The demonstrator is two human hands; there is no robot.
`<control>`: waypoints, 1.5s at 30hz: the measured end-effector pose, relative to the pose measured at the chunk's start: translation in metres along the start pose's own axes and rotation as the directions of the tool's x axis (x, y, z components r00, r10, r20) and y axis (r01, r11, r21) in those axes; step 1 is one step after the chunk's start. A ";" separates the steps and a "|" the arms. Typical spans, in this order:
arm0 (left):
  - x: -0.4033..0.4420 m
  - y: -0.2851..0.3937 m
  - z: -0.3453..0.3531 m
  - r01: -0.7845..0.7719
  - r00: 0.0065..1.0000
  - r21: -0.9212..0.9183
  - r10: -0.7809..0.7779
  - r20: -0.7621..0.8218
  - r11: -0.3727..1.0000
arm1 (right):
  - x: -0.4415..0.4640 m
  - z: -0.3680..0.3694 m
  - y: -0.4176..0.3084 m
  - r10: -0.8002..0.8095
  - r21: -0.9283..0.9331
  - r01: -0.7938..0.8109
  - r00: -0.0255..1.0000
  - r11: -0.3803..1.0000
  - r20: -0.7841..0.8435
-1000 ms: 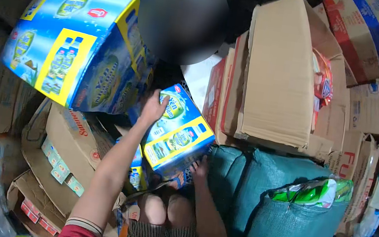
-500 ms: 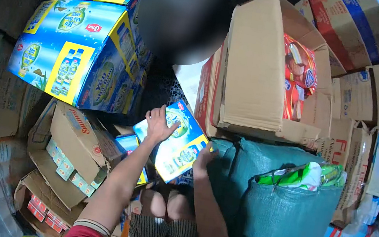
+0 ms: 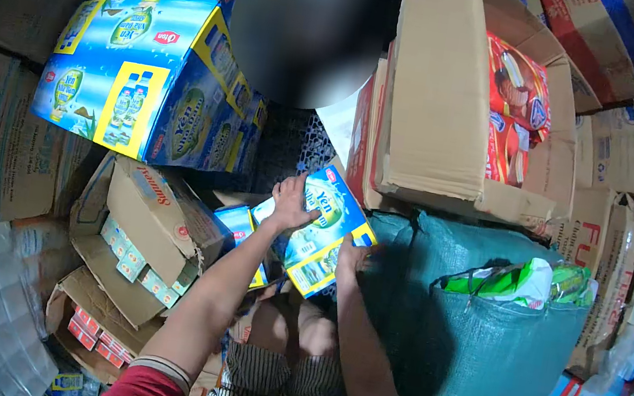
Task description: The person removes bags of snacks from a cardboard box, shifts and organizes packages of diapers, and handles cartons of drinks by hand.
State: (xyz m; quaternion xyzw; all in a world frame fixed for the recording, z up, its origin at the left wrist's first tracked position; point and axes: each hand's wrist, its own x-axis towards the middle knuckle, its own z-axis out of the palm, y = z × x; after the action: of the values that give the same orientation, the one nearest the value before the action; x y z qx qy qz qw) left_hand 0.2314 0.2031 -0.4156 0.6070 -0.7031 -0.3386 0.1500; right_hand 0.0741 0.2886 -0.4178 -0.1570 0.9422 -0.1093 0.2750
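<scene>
A blue and yellow printed carton (image 3: 324,207) sits tilted between my two hands, in front of my knees. My left hand (image 3: 291,204) lies on its upper left part with the fingers spread over the far edge and the thumb on the printed face. Against the carton's right side rests my right hand (image 3: 354,258), its thumb on the near right corner and its other fingers partly hidden in shadow. A second blue carton (image 3: 238,223) lies lower, beneath my left forearm.
Large blue cartons (image 3: 119,70) are stacked at the upper left. Open boxes (image 3: 159,215) with small packs stand at lower left. On the right are an open cardboard box (image 3: 439,93) with red packets and green sacks (image 3: 497,364). A blurred patch covers the top middle.
Over the last second the carton has turned flatter and moved slightly right and up in view. My right hand has come up from its lower corner to its right side. The camera view has shifted.
</scene>
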 end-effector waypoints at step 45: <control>-0.273 0.281 -0.434 -0.429 0.837 -0.647 0.546 -0.022 0.631 | -0.405 -0.519 -0.238 -0.513 0.871 0.492 -0.747 0.003 0.424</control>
State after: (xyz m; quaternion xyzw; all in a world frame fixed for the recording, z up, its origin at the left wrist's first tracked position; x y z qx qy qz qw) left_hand 0.3496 0.3461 0.1394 0.2751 -0.6969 -0.5514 0.3669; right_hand 0.1671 0.2745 0.2760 -0.7856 0.0549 -0.1450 0.5990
